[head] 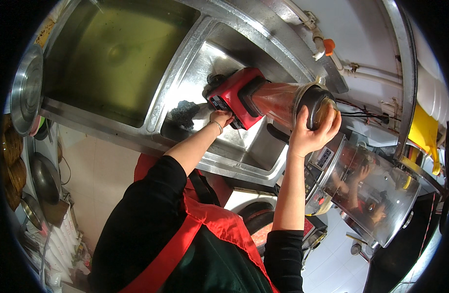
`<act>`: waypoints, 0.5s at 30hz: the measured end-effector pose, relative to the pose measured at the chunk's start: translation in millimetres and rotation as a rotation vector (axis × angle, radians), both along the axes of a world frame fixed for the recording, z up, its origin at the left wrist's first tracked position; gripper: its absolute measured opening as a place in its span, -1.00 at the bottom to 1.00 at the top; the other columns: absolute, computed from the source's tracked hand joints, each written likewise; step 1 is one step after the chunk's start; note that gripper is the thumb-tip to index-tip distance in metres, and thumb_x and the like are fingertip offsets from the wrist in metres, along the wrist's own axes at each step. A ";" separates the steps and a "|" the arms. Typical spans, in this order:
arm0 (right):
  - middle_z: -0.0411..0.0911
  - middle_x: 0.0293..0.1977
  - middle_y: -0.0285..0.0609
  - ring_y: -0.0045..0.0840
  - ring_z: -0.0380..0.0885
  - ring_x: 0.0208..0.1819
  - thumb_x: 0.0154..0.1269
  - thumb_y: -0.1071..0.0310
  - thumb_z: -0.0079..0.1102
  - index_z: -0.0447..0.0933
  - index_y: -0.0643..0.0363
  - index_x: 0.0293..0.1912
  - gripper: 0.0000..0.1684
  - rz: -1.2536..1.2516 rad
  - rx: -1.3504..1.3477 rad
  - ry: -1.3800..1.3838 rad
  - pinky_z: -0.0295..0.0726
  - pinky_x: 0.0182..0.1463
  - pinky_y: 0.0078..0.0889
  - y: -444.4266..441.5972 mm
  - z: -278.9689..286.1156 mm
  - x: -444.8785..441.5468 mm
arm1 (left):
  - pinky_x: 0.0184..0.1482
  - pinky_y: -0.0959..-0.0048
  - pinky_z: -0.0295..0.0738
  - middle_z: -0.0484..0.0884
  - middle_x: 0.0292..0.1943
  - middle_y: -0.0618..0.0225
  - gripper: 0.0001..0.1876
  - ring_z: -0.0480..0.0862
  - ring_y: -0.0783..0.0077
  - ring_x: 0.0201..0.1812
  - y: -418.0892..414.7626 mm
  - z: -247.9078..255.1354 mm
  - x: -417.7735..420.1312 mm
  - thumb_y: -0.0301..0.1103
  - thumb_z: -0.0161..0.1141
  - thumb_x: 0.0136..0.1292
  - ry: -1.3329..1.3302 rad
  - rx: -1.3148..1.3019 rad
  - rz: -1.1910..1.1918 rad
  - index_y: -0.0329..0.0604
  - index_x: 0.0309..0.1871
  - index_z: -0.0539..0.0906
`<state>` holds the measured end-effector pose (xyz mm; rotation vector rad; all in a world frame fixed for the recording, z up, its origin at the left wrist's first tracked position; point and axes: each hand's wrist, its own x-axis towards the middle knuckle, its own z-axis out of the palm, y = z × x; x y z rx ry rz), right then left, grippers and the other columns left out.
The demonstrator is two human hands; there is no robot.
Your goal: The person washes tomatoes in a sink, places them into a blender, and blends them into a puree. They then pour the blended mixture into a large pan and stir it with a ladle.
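Observation:
A blender with a red base [242, 93] stands in the right-hand basin of a stainless steel sink. Its clear jar [277, 99] holds an orange-red substance and has a black lid [314, 100]. My right hand [316, 133] is spread over this lid, fingers wrapped around its top and side. At the base's front control panel, my left hand [220, 119] has its fingers curled against it; whether they grip a knob is hidden. A dark scouring pad [185, 112] lies in the basin beside the blender. The black jar handle [277, 133] points toward me.
Greenish liquid fills the left sink basin [118, 62]. Pipes with an orange valve handle [329, 47] run along the wall. A steel machine [371, 194] stands at right, near a round pan [259, 219]. A metal lid [26, 89] and a wok [45, 177] are at left.

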<state>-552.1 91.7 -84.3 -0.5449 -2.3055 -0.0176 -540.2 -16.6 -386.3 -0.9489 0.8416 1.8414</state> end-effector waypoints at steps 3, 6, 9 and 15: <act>0.30 0.16 0.01 -0.12 0.35 0.14 -0.10 0.01 0.41 0.46 -0.02 0.13 -0.26 0.003 -0.006 0.002 0.37 0.14 -0.14 -0.2 -0.1 -0.4 | -0.26 0.48 0.70 0.65 -0.31 0.27 -0.91 0.68 0.39 -0.34 1.2 -3.3 1.5 -0.63 0.23 0.16 0.002 -0.001 0.019 -0.27 -0.28 0.57; 0.30 0.16 0.01 -0.12 0.35 0.14 -0.10 0.01 0.41 0.45 -0.02 0.13 -0.26 0.001 -0.003 -0.004 0.37 0.14 -0.13 -1.2 1.4 -0.6 | -0.24 0.45 0.70 0.65 -0.31 0.25 -0.89 0.68 0.36 -0.32 3.0 -10.2 4.2 -0.63 0.23 0.15 0.009 0.024 0.051 -0.28 -0.28 0.57; 0.30 0.16 0.01 -0.11 0.34 0.14 -0.10 0.00 0.41 0.45 -0.02 0.13 -0.25 -0.007 -0.001 -0.008 0.37 0.14 -0.13 -0.7 0.7 -0.2 | -0.23 0.43 0.70 0.65 -0.31 0.23 -0.88 0.68 0.34 -0.31 3.4 -10.4 4.4 -0.64 0.23 0.15 0.013 0.018 0.059 -0.29 -0.27 0.56; 0.30 0.16 0.01 -0.11 0.34 0.14 -0.10 0.00 0.42 0.46 -0.02 0.12 -0.26 -0.003 -0.013 0.000 0.37 0.14 -0.13 0.7 -0.6 0.6 | -0.24 0.42 0.70 0.65 -0.32 0.22 -0.88 0.68 0.34 -0.32 1.9 -1.1 2.8 -0.65 0.23 0.14 0.005 -0.014 0.060 -0.29 -0.27 0.56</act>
